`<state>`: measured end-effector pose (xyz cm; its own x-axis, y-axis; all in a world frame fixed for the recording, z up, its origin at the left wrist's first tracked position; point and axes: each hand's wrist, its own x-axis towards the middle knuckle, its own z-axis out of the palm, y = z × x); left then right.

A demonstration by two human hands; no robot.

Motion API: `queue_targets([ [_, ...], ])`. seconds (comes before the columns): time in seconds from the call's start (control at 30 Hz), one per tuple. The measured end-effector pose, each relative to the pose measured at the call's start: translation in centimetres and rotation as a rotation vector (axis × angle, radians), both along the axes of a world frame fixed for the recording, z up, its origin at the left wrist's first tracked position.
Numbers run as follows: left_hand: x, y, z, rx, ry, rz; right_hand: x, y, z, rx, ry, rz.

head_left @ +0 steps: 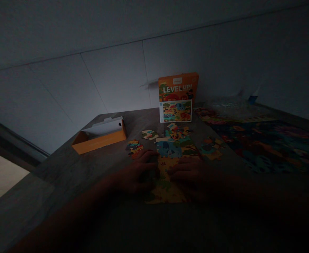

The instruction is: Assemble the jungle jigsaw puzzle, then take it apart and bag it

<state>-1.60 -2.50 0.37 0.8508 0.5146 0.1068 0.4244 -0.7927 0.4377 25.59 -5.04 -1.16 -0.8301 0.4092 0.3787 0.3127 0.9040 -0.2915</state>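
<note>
The scene is very dim. A partly joined jigsaw puzzle (pixel 170 149) lies on the table in front of me, with a blue elephant above yellow ground. My left hand (pixel 140 172) rests at its left edge, fingers stretched towards it and apart. On the right side, my right hand (pixel 190 172) lies flat over the yellow part with its fingers extended. Neither hand visibly holds anything. Loose puzzle pieces lie around: a pile (pixel 177 132) behind, a few pieces (pixel 149 134) at back left, some (pixel 134 148) by my left hand, and more (pixel 212 149) to the right.
An orange puzzle box (pixel 178 86) stands upright by the wall, a picture card (pixel 176 111) leaning on it. At left sits an open orange box tray (pixel 100 140). A dark, colourful larger puzzle (pixel 270 144) covers the right side, with clear plastic wrapping (pixel 229 104) behind it.
</note>
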Motion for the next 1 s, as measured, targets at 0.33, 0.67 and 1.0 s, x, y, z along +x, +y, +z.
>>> queue_targets([
  [0.33,-0.1,-0.1,0.1,-0.019,0.002,-0.02,-0.2,0.0,0.1,0.011,0.019,-0.01],
  [0.67,-0.2,-0.4,0.2,-0.035,0.026,-0.032,-0.1,0.1,-0.1,0.013,0.035,0.002],
  [1.0,-0.1,-0.4,0.5,-0.054,0.006,-0.075,0.2,1.6,-1.5,0.037,-0.056,-0.609],
])
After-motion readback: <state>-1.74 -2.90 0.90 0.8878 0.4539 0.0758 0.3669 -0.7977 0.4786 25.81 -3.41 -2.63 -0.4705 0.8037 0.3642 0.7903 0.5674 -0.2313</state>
